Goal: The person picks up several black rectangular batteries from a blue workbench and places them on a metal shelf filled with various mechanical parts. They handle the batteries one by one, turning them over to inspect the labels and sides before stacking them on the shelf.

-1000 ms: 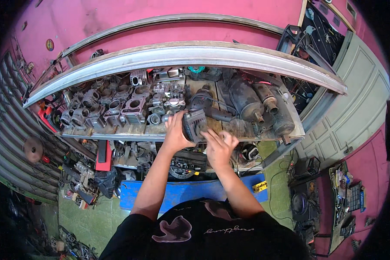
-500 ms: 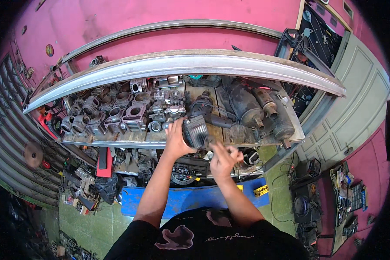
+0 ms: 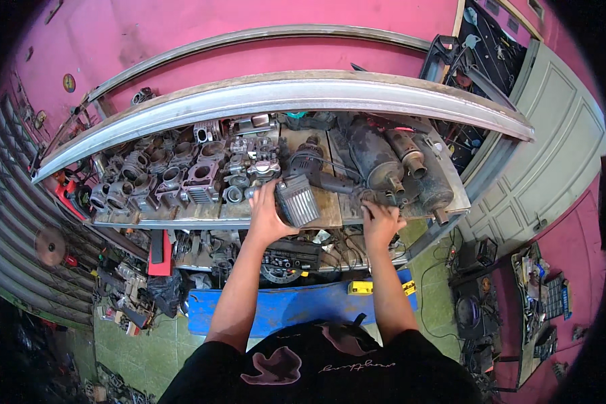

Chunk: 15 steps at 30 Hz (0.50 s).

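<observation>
My left hand [image 3: 268, 219] grips a grey finned engine cylinder block [image 3: 299, 200], tilted over the front edge of the shelf. Its fingers lie behind the block and the thumb along its near side. Farther right, my right hand [image 3: 382, 221] is at the shelf's front edge with fingers curled around or against a small dark part, too hidden to name. A corded power drill [image 3: 310, 161] lies just behind the cylinder block, its handle end toward my right hand. Large dark exhaust mufflers [image 3: 374, 158] lie beyond my right hand.
Several engine cylinders [image 3: 203, 176] crowd the shelf's left half, with carburetor-like metal parts [image 3: 252, 161] beside them. A metal rail [image 3: 283, 94] crosses above the shelf. Below are a tray of sockets [image 3: 293, 256], a blue bench [image 3: 276, 311] and a yellow box [image 3: 360, 287].
My right hand has moved right, away from the cylinder block to the shelf edge by the mufflers. My left hand still holds the block, shifted slightly left in view.
</observation>
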Each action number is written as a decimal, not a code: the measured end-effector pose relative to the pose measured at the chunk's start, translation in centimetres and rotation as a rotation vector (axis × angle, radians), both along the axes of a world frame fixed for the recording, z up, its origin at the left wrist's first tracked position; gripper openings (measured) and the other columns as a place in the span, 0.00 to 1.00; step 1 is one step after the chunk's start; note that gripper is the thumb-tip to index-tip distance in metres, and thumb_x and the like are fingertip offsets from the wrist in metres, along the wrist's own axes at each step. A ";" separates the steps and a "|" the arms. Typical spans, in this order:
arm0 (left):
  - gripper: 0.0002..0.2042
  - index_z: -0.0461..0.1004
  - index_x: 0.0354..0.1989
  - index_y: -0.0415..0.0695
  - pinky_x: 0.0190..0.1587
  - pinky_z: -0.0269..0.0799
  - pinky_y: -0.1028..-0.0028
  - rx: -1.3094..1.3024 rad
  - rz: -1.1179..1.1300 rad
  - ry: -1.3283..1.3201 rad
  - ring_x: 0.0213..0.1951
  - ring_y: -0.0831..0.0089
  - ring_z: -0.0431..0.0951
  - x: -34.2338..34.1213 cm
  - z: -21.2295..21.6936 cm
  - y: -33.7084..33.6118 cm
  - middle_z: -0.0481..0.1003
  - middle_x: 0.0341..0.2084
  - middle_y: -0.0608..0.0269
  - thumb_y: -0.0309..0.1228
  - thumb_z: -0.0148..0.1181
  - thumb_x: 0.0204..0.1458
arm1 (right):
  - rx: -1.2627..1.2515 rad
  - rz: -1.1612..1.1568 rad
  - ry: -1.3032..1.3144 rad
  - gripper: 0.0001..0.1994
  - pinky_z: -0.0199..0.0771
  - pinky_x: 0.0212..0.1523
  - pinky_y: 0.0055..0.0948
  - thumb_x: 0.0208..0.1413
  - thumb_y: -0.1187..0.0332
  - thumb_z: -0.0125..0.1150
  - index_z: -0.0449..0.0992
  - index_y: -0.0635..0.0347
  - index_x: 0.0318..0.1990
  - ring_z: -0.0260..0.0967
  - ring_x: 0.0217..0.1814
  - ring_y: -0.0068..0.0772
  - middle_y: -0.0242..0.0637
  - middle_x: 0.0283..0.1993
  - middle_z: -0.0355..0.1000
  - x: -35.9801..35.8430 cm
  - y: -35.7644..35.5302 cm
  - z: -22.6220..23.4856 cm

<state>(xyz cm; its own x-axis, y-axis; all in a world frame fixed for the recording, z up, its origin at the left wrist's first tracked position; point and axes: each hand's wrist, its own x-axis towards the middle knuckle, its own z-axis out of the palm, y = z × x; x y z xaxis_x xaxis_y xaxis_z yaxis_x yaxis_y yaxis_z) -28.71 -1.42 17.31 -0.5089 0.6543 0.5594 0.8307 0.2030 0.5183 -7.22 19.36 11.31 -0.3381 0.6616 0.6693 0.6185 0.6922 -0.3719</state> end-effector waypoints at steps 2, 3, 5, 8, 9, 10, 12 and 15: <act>0.60 0.60 0.69 0.45 0.65 0.57 0.48 0.001 -0.001 0.010 0.62 0.45 0.65 0.1 0.1 0.0 0.68 0.60 0.52 0.38 0.84 0.15 | 0.006 0.029 -0.073 0.12 0.54 0.55 0.48 0.53 0.61 0.73 0.86 0.40 0.46 0.68 0.51 0.36 0.27 0.43 0.81 0.0 1.3 1.1; 0.60 0.60 0.69 0.45 0.65 0.57 0.49 0.002 0.000 0.016 0.62 0.45 0.65 0.1 0.1 0.0 0.68 0.60 0.52 0.38 0.84 0.15 | 0.043 0.023 -0.045 0.14 0.54 0.56 0.49 0.52 0.60 0.73 0.85 0.41 0.48 0.68 0.53 0.37 0.28 0.46 0.80 0.0 0.7 1.5; 0.60 0.61 0.69 0.45 0.65 0.57 0.50 0.000 -0.009 0.019 0.62 0.46 0.65 0.1 -0.2 -0.3 0.68 0.61 0.52 0.38 0.84 0.15 | 0.120 0.013 0.009 0.19 0.55 0.58 0.52 0.51 0.59 0.74 0.83 0.43 0.52 0.67 0.57 0.38 0.30 0.52 0.79 -0.2 -1.4 2.8; 0.61 0.60 0.69 0.46 0.67 0.55 0.50 0.006 -0.054 0.035 0.64 0.46 0.65 0.7 0.0 -0.7 0.69 0.63 0.52 0.37 0.85 0.13 | 0.005 0.421 -0.136 0.41 0.54 0.63 0.50 0.44 0.61 0.78 0.68 0.41 0.69 0.65 0.63 0.45 0.30 0.66 0.72 -1.0 -3.8 4.6; 0.62 0.60 0.69 0.46 0.68 0.54 0.49 0.007 -0.075 0.043 0.65 0.45 0.65 0.9 0.0 -0.8 0.69 0.63 0.51 0.37 0.85 0.13 | -0.052 0.594 -0.189 0.46 0.54 0.64 0.49 0.42 0.62 0.79 0.64 0.41 0.73 0.64 0.65 0.46 0.30 0.70 0.70 -1.6 -4.2 5.0; 0.62 0.60 0.69 0.46 0.68 0.55 0.50 0.017 -0.091 0.059 0.65 0.46 0.66 0.9 -0.2 -0.9 0.69 0.63 0.51 0.38 0.85 0.13 | -0.074 0.645 -0.202 0.50 0.53 0.65 0.49 0.40 0.63 0.80 0.60 0.40 0.75 0.62 0.66 0.48 0.30 0.72 0.67 -2.7 -4.4 5.3; 0.62 0.60 0.68 0.46 0.67 0.55 0.50 0.039 -0.121 0.090 0.65 0.48 0.67 0.6 -0.8 -1.3 0.70 0.64 0.51 0.41 0.86 0.13 | -0.117 0.750 -0.228 0.58 0.53 0.69 0.48 0.36 0.66 0.81 0.52 0.40 0.78 0.59 0.70 0.50 0.30 0.77 0.61 -5.2 -4.2 6.3; 0.59 0.62 0.66 0.46 0.64 0.57 0.53 0.182 -0.205 0.179 0.64 0.51 0.68 -0.1 -2.2 -2.1 0.70 0.66 0.53 0.45 0.86 0.16 | 0.029 0.912 -0.342 0.61 0.50 0.72 0.50 0.32 0.66 0.82 0.50 0.42 0.78 0.54 0.75 0.55 0.30 0.81 0.54 -7.5 -3.0 7.8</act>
